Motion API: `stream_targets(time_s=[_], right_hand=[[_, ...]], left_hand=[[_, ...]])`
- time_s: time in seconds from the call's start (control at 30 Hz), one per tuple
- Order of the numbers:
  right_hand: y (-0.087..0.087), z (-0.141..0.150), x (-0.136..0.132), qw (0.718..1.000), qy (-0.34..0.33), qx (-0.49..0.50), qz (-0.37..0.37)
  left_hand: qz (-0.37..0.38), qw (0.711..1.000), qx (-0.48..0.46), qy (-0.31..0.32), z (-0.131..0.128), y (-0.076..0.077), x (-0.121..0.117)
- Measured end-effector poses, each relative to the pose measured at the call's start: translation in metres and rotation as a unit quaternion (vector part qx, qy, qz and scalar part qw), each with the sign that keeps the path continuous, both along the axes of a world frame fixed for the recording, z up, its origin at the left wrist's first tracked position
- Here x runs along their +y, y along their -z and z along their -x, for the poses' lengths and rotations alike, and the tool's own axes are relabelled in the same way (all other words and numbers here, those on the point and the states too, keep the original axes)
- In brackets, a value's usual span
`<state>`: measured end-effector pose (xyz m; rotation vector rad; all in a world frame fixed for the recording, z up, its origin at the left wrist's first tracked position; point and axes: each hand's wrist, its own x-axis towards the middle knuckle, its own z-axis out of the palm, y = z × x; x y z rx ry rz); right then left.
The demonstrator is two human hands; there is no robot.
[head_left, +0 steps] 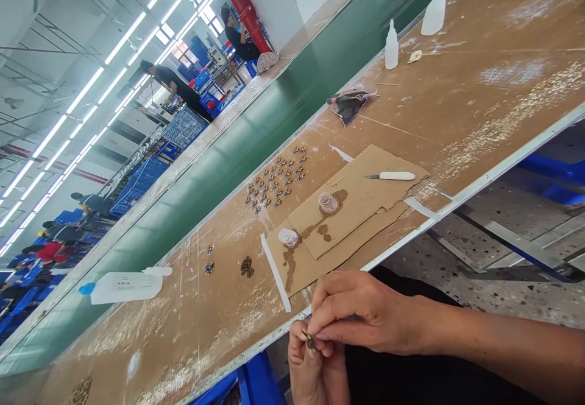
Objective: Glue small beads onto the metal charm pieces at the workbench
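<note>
Close to the table's front edge, my left hand point(317, 368) is closed, pinching a small dark metal part with a yellowish tip point(311, 341) between thumb and finger. My right hand point(361, 310) reaches in from the right with its fingertips closed on the same part; its fingers partly cover it. Beyond my hands lies a cardboard sheet point(351, 234) bearing two small round cups, one with white contents point(288, 237) and one clear point(328, 203), amid wet brown stains. A white-handled knife point(397, 175) rests on the cardboard, and a thin stick point(338, 181) lies near the clear cup.
Several small blue-and-brass parts point(269, 186) are spread at the table's far side. A dark pile of tiny pieces point(247, 266) sits nearer. A blue-capped bottle point(125, 287) lies on its side; two white squeeze bottles point(392, 45) stand far right near a dark cloth point(350, 106). A green belt point(274, 119) runs behind.
</note>
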<state>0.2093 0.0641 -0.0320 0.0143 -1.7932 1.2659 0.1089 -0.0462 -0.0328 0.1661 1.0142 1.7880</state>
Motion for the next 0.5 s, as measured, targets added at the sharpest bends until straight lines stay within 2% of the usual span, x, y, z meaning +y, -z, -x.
stream_targets(time_s=[0.23,0.4,0.5], right_hand=[[-0.002,0.001,-0.001,0.999,0.029,0.005,-0.038],[-0.002,0.001,-0.003,0.998,0.035,0.004,-0.045],[-0.003,-0.001,-0.002,0.999,0.037,0.001,-0.034]], left_hand=[[-0.008,1.000,0.001,0.000,0.002,0.004,-0.004],[-0.078,0.996,0.048,0.018,0.014,0.029,-0.010],[-0.090,0.992,0.088,0.000,0.024,0.043,-0.013]])
